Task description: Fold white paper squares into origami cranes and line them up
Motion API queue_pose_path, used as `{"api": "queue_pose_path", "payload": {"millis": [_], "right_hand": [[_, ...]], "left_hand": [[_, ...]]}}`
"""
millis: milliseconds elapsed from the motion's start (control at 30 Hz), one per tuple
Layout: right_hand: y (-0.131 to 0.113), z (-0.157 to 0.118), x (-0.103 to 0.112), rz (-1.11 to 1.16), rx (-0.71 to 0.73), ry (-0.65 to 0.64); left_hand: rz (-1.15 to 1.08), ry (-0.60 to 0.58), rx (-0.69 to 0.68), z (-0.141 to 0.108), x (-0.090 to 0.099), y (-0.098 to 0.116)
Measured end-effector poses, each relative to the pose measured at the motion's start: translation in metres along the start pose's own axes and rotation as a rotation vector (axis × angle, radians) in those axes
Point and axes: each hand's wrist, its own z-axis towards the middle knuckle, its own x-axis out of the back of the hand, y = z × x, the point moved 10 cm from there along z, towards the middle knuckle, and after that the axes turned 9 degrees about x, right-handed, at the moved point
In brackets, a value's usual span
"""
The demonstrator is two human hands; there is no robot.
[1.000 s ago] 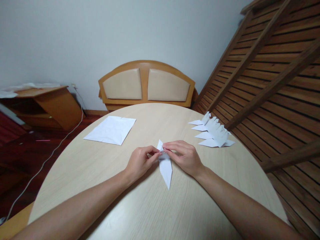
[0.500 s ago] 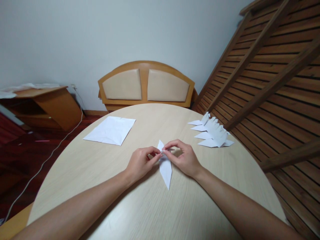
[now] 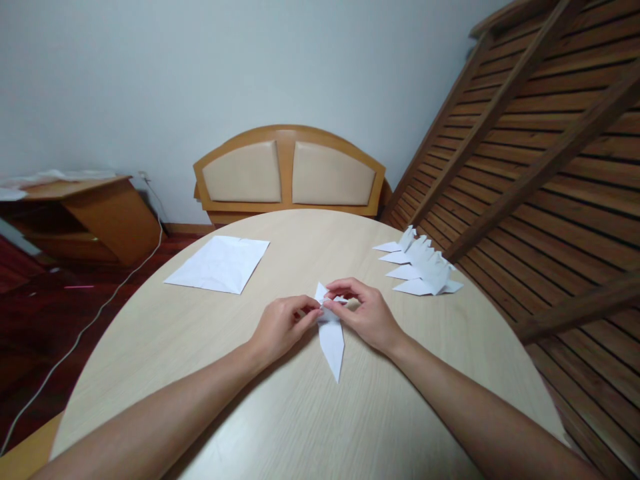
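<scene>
A folded white paper figure (image 3: 331, 347) with pointed ends is held over the middle of the round table (image 3: 280, 427). My left hand (image 3: 286, 327) pinches its centre from the left, thumb and fingers together. From the right, my right hand (image 3: 367, 317) grips the same central part, its fingertips almost touching those of my left hand. The fingers partly hide the folds there. Several folded white paper figures (image 3: 425, 263) stand in a row at the table's right edge. Flat white paper (image 3: 220, 263) lies at the back left of the table.
Behind the table stands a wooden headboard (image 3: 287, 170) with two cream panels. A slatted wooden structure (image 3: 540, 153) leans along the right side. At the left are a low wooden cabinet (image 3: 107, 220) and a white cable (image 3: 93, 325) on the dark red floor.
The camera view has shifted slightly. Both hands keep their pinch on the paper figure, and a little more of its right-hand point shows beside my right fingers.
</scene>
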Motion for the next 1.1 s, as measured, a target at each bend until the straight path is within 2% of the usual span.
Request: {"api": "queue_pose_path", "payload": {"millis": [200,400,567,700,767,900,1000,1100], "right_hand": [[0.004,0.001,-0.002,-0.074,-0.047,-0.021],[-0.001,0.002,-0.005,-0.110,-0.063,-0.124],[-0.015,0.003,0.007,-0.270,-0.090,-0.229],[-0.033,-0.007,0.036,-0.424,-0.056,-0.217],[-0.034,-0.016,0.056,-0.494,-0.087,-0.192],[-0.026,-0.031,0.106,-0.670,-0.178,-0.150],[-0.015,-0.040,0.149,-0.856,-0.294,-0.088],[-0.003,-0.048,0.183,-0.991,-0.403,-0.058]], "left_hand": [[0.084,0.009,-0.013,0.000,0.005,-0.004],[0.186,0.028,-0.048,0.001,0.009,-0.006],[0.206,0.026,-0.063,-0.001,0.011,0.000],[0.222,0.028,-0.080,-0.006,0.013,0.005],[0.228,0.025,-0.082,-0.007,0.013,0.006],[0.234,0.018,-0.089,-0.009,0.012,0.006],[0.241,0.008,-0.106,-0.011,0.009,0.006],[0.249,0.003,-0.108,-0.011,0.007,0.006]]}}
